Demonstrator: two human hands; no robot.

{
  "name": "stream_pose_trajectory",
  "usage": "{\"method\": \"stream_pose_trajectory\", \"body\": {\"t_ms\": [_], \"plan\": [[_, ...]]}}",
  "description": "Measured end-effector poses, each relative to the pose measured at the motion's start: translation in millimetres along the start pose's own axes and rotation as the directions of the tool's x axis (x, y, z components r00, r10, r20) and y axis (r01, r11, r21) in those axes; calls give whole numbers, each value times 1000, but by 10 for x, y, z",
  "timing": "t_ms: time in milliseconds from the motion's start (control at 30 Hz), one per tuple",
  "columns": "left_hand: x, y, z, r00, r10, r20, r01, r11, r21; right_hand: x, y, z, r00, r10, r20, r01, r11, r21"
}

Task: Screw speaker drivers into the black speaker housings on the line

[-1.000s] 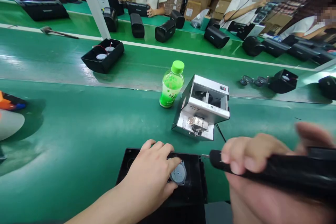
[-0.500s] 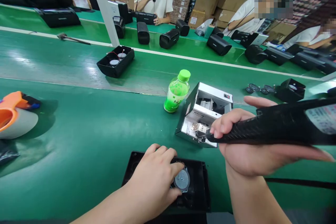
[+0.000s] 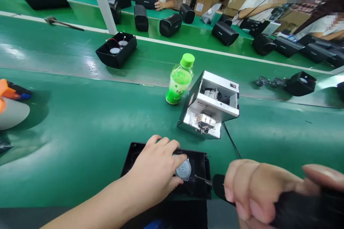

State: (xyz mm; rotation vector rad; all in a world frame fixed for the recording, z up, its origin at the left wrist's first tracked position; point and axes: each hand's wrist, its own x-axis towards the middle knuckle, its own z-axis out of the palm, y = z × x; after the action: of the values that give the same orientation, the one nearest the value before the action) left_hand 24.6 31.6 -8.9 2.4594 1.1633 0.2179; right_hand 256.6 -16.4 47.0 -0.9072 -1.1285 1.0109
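Near the front edge of the green table lies a black speaker housing (image 3: 200, 171), open side up. My left hand (image 3: 158, 168) reaches over it, fingers and thumb closed round a round grey speaker driver (image 3: 184, 169) inside. At the lower right my right hand (image 3: 258, 189) is wrapped round a black electric screwdriver (image 3: 219, 185). Its thin bit points left over the housing, just right of the driver; whether the tip touches anything cannot be made out. Behind the housing stands a silver and black screw-feeder machine (image 3: 212, 105).
A green-capped bottle (image 3: 179, 80) stands left of the machine. An orange and white tape dispenser (image 3: 12, 109) is at the far left. Another open housing (image 3: 116, 50) and coiled cables (image 3: 270, 81) lie on the belt. People work at the far side among black speakers.
My right hand has moved down from the machine toward the housing, turning the screwdriver so its bit points left over it. My left hand stays at the driver. The view has shifted slightly downward.
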Motion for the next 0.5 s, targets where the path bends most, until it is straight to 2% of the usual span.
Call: {"method": "stream_pose_trajectory", "body": {"t_ms": [67, 200, 367, 500], "plan": [[0, 3, 1, 1000, 7, -3, -7, 1000, 6, -12, 31, 91, 994, 68, 89, -71, 997, 35], [4, -2, 1, 1000, 9, -14, -9, 1000, 6, 17, 52, 193, 980, 188, 61, -188, 982, 1], [-6, -11, 3, 1000, 4, -9, -3, 1000, 14, 5, 67, 74, 937, 315, 153, -320, 947, 10], [-23, -5, -1, 1000, 7, 1, -7, 1000, 24, 38, 111, -42, 917, 305, 255, -311, 950, -18]]}}
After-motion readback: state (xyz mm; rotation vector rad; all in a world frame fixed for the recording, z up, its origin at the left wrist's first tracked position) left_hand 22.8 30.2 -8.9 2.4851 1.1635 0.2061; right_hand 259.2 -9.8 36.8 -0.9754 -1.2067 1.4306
